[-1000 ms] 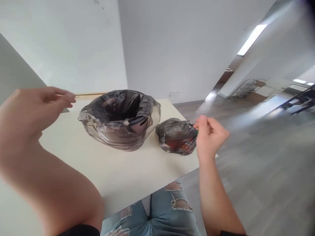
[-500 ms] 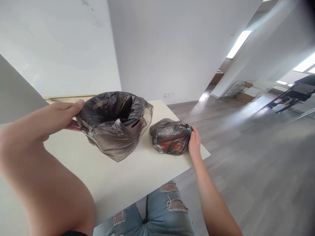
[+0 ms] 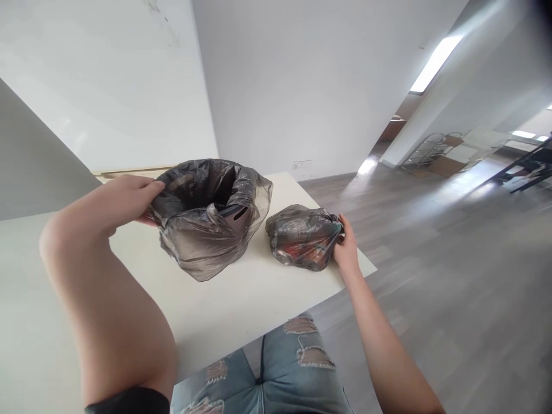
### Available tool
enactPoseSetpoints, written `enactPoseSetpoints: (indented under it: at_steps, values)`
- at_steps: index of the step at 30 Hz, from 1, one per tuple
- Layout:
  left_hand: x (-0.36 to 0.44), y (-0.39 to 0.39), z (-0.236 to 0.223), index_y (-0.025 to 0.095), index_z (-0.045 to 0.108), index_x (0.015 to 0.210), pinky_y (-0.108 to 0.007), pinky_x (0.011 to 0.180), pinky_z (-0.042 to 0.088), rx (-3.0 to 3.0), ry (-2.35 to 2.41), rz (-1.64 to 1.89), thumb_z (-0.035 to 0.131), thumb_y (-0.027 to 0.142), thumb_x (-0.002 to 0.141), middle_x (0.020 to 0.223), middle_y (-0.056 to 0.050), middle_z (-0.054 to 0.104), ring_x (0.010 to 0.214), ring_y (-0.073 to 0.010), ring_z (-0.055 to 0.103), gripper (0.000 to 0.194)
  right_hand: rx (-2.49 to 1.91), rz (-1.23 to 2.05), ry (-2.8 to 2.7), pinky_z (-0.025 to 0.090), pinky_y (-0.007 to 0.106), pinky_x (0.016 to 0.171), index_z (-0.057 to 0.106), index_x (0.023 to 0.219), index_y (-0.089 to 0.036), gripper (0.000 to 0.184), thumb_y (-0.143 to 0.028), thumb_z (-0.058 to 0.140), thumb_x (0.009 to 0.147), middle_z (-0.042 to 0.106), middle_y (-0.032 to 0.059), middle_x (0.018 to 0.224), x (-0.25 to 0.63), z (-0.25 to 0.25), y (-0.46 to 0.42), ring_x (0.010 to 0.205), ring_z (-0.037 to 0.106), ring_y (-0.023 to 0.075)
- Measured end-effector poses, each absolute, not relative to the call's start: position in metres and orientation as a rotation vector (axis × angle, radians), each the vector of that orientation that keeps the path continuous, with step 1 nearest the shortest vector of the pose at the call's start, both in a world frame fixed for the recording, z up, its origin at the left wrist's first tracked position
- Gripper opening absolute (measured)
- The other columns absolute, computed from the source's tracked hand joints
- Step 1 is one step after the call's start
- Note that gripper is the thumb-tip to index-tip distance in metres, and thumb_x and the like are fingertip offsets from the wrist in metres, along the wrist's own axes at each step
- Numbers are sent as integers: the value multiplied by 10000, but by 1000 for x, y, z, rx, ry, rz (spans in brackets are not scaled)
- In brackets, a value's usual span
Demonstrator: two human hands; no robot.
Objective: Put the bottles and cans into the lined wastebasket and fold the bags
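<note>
A trash can (image 3: 235,217) with a slotted grey rim stands on the white table, lined with a translucent black garbage bag (image 3: 207,247) folded over its edge. My left hand (image 3: 135,198) is closed on the can's lined left rim, thumb on top and fingers underneath, partly hidden. To the right of the can lies a full, tied garbage bag (image 3: 302,238); red, green and clear shapes show dimly through the plastic. At its knotted end, my right hand (image 3: 346,247) has its fingers curled round the bag's right side.
The white table (image 3: 233,310) has its right corner just beyond the tied bag. A white board (image 3: 142,86) and grey wall (image 3: 302,86) rise behind. Cardboard boxes and a wire rack (image 3: 425,152) stand on the wooden floor further off. My jeans are below the near edge.
My left hand reaches further right over the can's rim. My right hand's fingers have curled more around the knotted end of the tied bag. The view has shifted slightly.
</note>
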State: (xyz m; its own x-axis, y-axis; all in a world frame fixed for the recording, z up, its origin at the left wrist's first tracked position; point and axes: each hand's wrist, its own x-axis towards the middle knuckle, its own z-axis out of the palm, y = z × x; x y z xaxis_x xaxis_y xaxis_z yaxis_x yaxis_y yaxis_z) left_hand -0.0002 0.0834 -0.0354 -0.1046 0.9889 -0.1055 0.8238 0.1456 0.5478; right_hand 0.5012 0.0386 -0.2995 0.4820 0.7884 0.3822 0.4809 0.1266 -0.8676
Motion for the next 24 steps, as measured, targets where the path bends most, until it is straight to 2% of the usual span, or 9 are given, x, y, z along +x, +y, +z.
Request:
enactPoseSetpoints:
  at_steps: [3, 7, 9, 12, 14, 17, 19, 21, 24]
  values:
    - [10, 81, -32, 333, 760, 1105, -657, 1125, 487, 1580, 2028, 474, 563, 448, 956, 1069, 64, 814, 956, -287, 797, 272, -1562, 325, -1245, 449, 577, 1210, 450, 1670, -286, 873, -368, 720, 844, 520, 126, 1669, 501, -298, 38, 1473, 537, 358]
    - [16, 80, -31, 336, 765, 1117, -730, 1015, 533, 1558, 2104, 479, 579, 447, 919, 1076, -13, 812, 990, -360, 795, 294, -1594, 365, -1285, 482, 583, 1151, 482, 1647, -312, 840, -347, 717, 841, 642, 130, 1531, 504, -300, 38, 1366, 610, 372]
    - [17, 81, -31, 321, 770, 1127, -742, 1001, 534, 1564, 2101, 485, 579, 437, 905, 1088, -37, 816, 1002, -376, 793, 315, -1595, 324, -1313, 499, 561, 1102, 650, 1489, -279, 678, -325, 694, 814, 717, 132, 1364, 505, -301, 39, 1249, 647, 362]
    - [20, 81, -30, 311, 772, 1128, -768, 1021, 508, 1546, 2095, 543, 586, 405, 890, 1093, -45, 821, 995, -374, 790, 317, -1628, 267, -1319, 508, 518, 1002, 800, 1033, -222, 328, -312, 647, 757, 705, 120, 1090, 505, -300, 39, 1041, 639, 325]
    - [25, 81, -29, 297, 773, 1104, -774, 1030, 494, 1529, 2099, 570, 587, 385, 886, 1090, -53, 823, 970, -362, 788, 300, -1596, 276, -1272, 491, 478, 987, 766, 880, -214, 203, -301, 641, 746, 679, 117, 1125, 503, -297, 37, 1046, 628, 305]
    - [35, 82, -28, 262, 757, 997, -766, 1018, 497, 1514, 2119, 603, 590, 362, 881, 1040, -58, 815, 909, -339, 781, 226, -1443, 386, -1178, 465, 407, 989, 684, 820, -211, 107, -251, 626, 739, 699, 96, 1231, 499, -290, 32, 1121, 627, 275]
    - [45, 85, -29, 246, 725, 925, -745, 975, 525, 1507, 2126, 638, 589, 351, 883, 948, -48, 794, 870, -329, 775, 177, -1378, 445, -1119, 450, 355, 907, 605, 788, -214, 76, -216, 572, 720, 714, 46, 1046, 497, -287, 29, 999, 614, 228]
    - [57, 88, -33, 220, 696, 879, -659, 897, 580, 1508, 2115, 695, 582, 354, 890, 843, -56, 758, 820, -328, 774, 176, -1367, 434, -1062, 392, 309, 785, 537, 761, -219, 67, -202, 512, 701, 600, -14, 804, 496, -286, 27, 827, 532, 179]
    - [79, 95, -41, 185, 668, 824, -475, 747, 608, 1550, 2036, 823, 569, 365, 900, 785, -80, 725, 692, -314, 766, 219, -1354, 378, -986, 294, 293, 689, 504, 734, -214, 46, -211, 476, 697, 450, -40, 716, 495, -285, 24, 732, 418, 151]
